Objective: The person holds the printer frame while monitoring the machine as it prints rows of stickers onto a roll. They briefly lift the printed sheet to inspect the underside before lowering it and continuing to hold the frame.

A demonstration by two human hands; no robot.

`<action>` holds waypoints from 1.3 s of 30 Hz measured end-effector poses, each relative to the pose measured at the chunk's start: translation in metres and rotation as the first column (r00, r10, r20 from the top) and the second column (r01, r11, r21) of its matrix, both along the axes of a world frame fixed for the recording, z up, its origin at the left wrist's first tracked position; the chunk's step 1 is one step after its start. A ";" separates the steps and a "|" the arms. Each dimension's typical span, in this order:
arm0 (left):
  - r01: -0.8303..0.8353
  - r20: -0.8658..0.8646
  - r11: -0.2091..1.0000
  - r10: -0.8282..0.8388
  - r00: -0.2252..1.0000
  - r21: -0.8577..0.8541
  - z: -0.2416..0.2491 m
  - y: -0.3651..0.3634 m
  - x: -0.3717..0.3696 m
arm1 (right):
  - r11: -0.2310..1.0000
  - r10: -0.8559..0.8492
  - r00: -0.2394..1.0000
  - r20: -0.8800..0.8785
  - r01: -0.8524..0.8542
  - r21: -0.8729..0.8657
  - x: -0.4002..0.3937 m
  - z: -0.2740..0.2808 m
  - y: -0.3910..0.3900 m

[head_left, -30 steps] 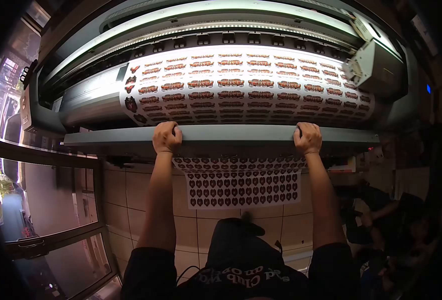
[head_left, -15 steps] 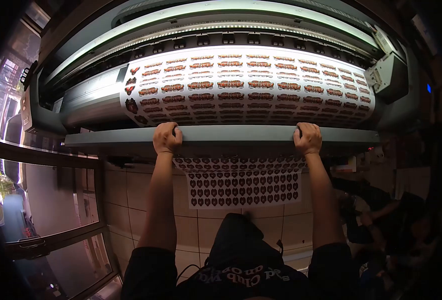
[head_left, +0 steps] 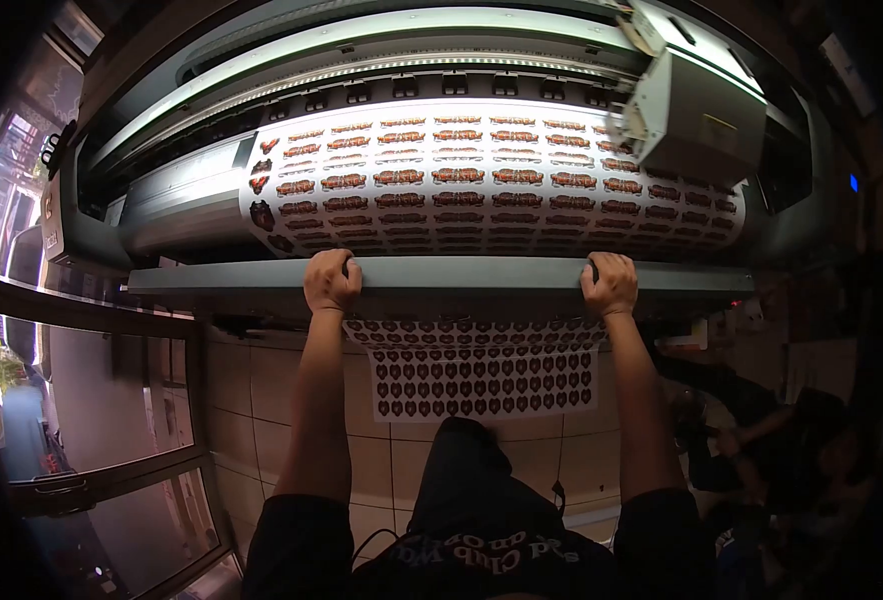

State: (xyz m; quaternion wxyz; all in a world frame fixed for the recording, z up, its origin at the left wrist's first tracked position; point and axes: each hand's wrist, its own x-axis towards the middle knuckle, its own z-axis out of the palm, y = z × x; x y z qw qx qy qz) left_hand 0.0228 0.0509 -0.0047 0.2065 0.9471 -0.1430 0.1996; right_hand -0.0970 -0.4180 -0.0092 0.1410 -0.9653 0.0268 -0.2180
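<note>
We see one wide-format printer (head_left: 162, 200) filling the upper part of the view, with one printed sheet (head_left: 462, 185) of red-and-black stickers lying across its bed. One grey front bar (head_left: 462, 273) runs along the printer's front edge, and the sheet passes beneath it and hangs down toward the tiled floor (head_left: 252, 390). One boxy print carriage (head_left: 697, 115) sits over the sheet's far right corner. Our two hands both grip the front bar: the left hand (head_left: 332, 282) curled over it left of centre, the right hand (head_left: 610, 284) clenched near its right end.
</note>
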 end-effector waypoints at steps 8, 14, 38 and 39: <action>-0.009 -0.035 1.000 0.010 0.999 0.006 0.003 -0.001 -0.001 | 1.000 -0.005 1.000 0.000 0.005 -0.028 0.000 0.002 0.001; -0.013 -0.042 1.000 0.014 0.999 0.007 0.003 -0.001 -0.001 | 0.999 -0.002 1.000 0.003 0.002 -0.044 0.000 0.002 0.000; -0.037 -0.061 0.999 0.038 0.997 0.019 0.002 -0.001 -0.001 | 1.000 -0.005 1.000 -0.015 0.005 0.010 0.000 0.008 0.002; -0.031 -0.050 0.999 0.032 0.998 0.014 0.003 -0.001 0.000 | 1.000 -0.010 1.000 -0.017 0.011 0.009 0.000 0.009 0.003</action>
